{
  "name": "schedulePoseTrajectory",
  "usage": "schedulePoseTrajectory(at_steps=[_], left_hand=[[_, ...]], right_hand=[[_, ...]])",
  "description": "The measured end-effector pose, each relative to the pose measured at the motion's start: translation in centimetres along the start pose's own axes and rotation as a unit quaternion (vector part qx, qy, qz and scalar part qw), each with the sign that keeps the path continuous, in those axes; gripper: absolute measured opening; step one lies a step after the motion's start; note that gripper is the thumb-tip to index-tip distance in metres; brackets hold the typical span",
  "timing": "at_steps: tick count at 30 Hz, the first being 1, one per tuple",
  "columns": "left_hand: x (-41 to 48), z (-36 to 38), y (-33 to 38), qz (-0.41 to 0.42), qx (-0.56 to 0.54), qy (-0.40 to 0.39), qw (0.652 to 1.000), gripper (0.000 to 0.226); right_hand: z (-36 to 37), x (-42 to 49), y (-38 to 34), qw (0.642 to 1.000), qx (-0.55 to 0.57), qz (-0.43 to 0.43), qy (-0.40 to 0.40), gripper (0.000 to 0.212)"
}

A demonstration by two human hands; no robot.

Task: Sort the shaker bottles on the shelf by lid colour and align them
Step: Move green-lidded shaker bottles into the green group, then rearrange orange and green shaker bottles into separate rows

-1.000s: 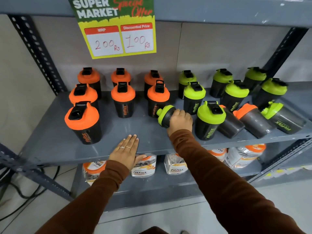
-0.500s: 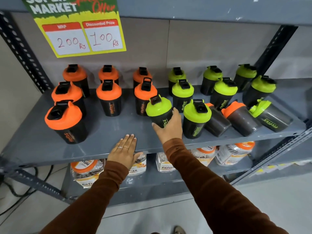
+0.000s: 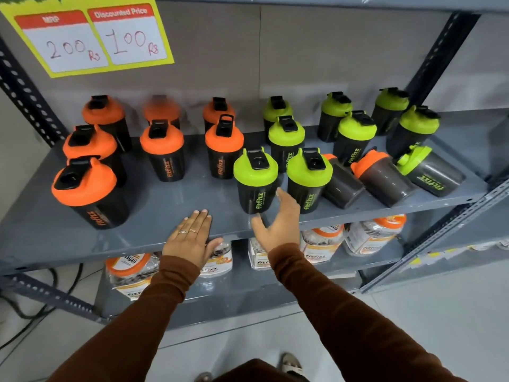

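Black shaker bottles stand on a grey shelf (image 3: pixel 165 216). Several orange-lidded ones fill the left half, the nearest and largest (image 3: pixel 88 191) at front left. Several green-lidded ones stand on the right. A green-lidded bottle (image 3: pixel 255 180) stands upright at front centre. My right hand (image 3: pixel 278 224) is open just in front of it, fingers spread, not gripping. My left hand (image 3: pixel 191 238) lies flat on the shelf's front edge. At the right, two orange-lidded bottles (image 3: pixel 382 177) (image 3: pixel 341 183) and one green-lidded bottle (image 3: pixel 429 172) lie tipped over.
A yellow price sign (image 3: pixel 91 37) hangs on the back wall at upper left. Bagged products (image 3: pixel 366 235) sit on the lower shelf. Perforated metal uprights (image 3: pixel 24 89) frame the rack. Cables lie on the floor at left.
The green-lidded bottle that lay tilted in my right hand now stands upright at front centre. My right hand has let go and opened. The view has shifted right.
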State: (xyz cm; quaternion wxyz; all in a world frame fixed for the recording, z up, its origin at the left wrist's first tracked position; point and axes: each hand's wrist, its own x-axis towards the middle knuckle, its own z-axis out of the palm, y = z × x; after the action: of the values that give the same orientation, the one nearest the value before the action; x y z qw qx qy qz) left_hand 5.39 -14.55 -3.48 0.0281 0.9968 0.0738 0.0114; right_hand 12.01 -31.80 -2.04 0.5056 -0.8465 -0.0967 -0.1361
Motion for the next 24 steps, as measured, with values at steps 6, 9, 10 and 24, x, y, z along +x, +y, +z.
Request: schedulePoseTrajectory(at_steps=[6, 9, 10, 24], left_hand=[[0.3, 0.0, 2.2, -0.029, -0.007, 0.010, 1.000, 0.087], [0.6, 0.0, 3.3, -0.038, 0.002, -0.004, 0.999, 0.089], [0.8, 0.0, 3.5, -0.042, 0.004, -0.006, 0.999, 0.090], [0.8, -0.2, 4.3, -0.074, 0.006, 0.014, 0.997, 0.095]], right_hand=[[-5.7, 1.8, 4.3, 0.979, -0.083, -0.053, 0.180, 0.025], [-8.7, 5.3, 5.4, 0.961, -0.165, -0.033, 0.219, 0.040], [-9.6, 6.6, 5.3, 0.964, -0.174, -0.023, 0.199, 0.051], [-11.5, 12.0, 7.2, 0.966, -0.238, 0.044, -0.090, 0.080]])
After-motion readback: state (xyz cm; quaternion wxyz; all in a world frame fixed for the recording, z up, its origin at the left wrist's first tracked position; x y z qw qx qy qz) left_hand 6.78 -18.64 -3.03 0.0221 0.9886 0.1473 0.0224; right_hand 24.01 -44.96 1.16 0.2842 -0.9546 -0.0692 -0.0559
